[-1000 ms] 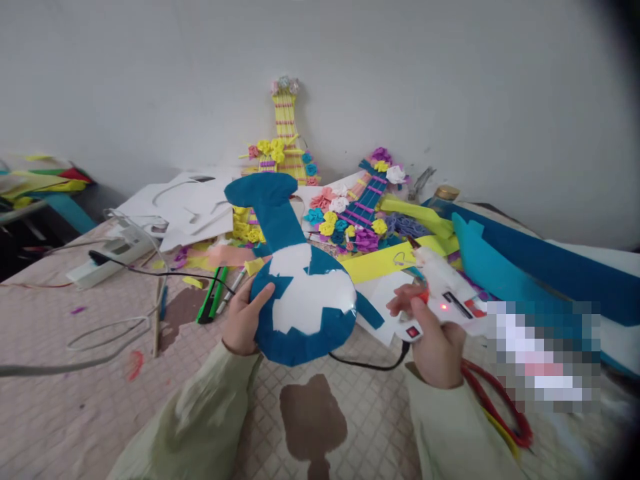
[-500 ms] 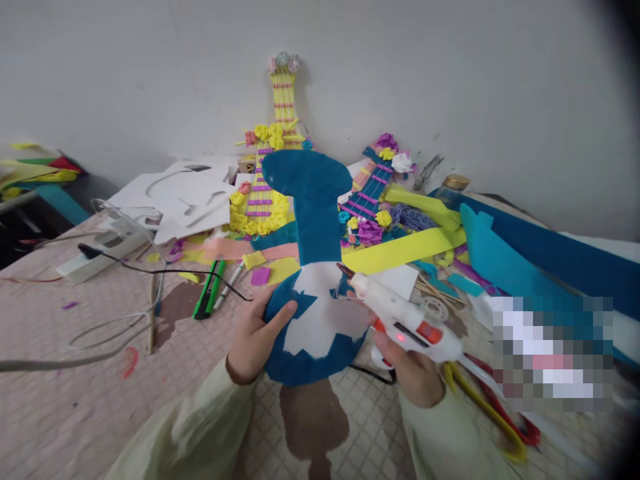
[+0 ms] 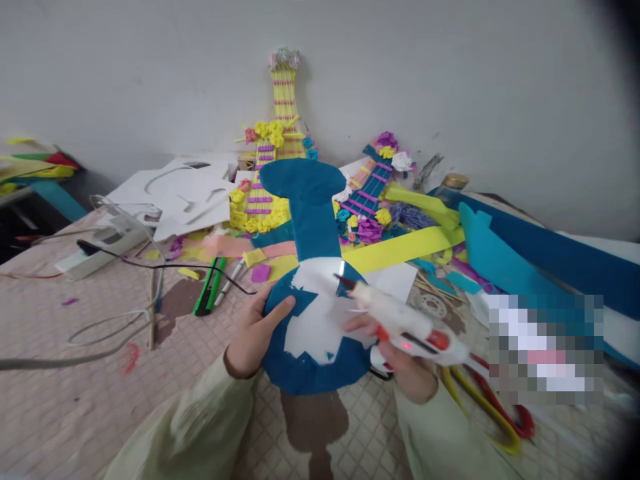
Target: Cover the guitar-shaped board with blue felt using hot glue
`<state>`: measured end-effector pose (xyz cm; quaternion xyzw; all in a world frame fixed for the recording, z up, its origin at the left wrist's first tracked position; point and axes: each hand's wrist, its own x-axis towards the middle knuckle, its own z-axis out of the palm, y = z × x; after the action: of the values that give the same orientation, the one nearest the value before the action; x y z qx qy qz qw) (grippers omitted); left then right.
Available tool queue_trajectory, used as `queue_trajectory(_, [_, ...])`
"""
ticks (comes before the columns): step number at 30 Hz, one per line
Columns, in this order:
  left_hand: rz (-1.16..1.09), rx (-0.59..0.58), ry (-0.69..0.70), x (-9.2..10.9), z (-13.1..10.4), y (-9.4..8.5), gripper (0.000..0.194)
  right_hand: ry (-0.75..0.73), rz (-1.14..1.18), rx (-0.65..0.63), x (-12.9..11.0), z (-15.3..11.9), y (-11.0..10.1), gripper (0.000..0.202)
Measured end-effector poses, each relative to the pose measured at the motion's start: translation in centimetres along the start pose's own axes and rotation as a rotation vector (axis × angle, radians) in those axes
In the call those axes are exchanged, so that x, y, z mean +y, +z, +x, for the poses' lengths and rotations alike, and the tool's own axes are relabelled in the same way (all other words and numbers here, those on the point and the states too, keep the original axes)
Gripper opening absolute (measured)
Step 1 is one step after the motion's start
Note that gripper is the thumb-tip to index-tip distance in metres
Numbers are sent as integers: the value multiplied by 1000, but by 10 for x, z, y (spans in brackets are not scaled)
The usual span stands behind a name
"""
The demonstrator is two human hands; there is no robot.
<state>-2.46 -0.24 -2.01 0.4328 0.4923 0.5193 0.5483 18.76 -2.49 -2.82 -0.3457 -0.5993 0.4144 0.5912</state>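
A guitar-shaped cutout [image 3: 314, 230] with blue paper over its neck and head stands tilted up in front of me. Blue paper is folded over the edge of its round body, around a bare white middle. My left hand [image 3: 257, 327] grips the body's left edge, thumb on the near face. In my right hand [image 3: 400, 357] is a white and orange hot glue gun [image 3: 400, 317], slightly blurred, a red light glowing on its side. Its dark nozzle points at the upper right of the body, close to the surface; whether it touches I cannot tell.
Decorated paper guitars [image 3: 265, 177] lean on the wall behind. A green utility knife [image 3: 210, 287] and a white pen [image 3: 229, 285] lie left, near a power strip [image 3: 103, 247] and looping cables. Yellow and red-handled scissors [image 3: 487, 413] lie right, below blue paper sheets [image 3: 515, 257].
The glue gun has shifted slightly right and down on the body. The cutout's head has tipped a little lower and left. My left hand keeps its grip.
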Motion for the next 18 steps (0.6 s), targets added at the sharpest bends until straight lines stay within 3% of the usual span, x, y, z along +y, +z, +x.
queue_trajectory(2, [-73, 17, -42, 3, 0, 1, 34, -25, 101, 96, 0, 3, -5, 18])
queue_trajectory(6, [-178, 27, -95, 11, -4, 4, 39, -55, 289, 422, -3, 13, -13, 16])
queue_trajectory(11, [-207, -18, -87, 18, -18, 4, 43, 142, 438, 535, -13, 12, -11, 21])
queue_trajectory(15, [-211, -58, -65, 23, -25, 1, 42, 127, 384, 604, -16, 10, -15, 17])
queue_trajectory(18, [-154, -46, -58, 25, -28, -1, 42, 121, 362, 737, -11, 14, -28, 16])
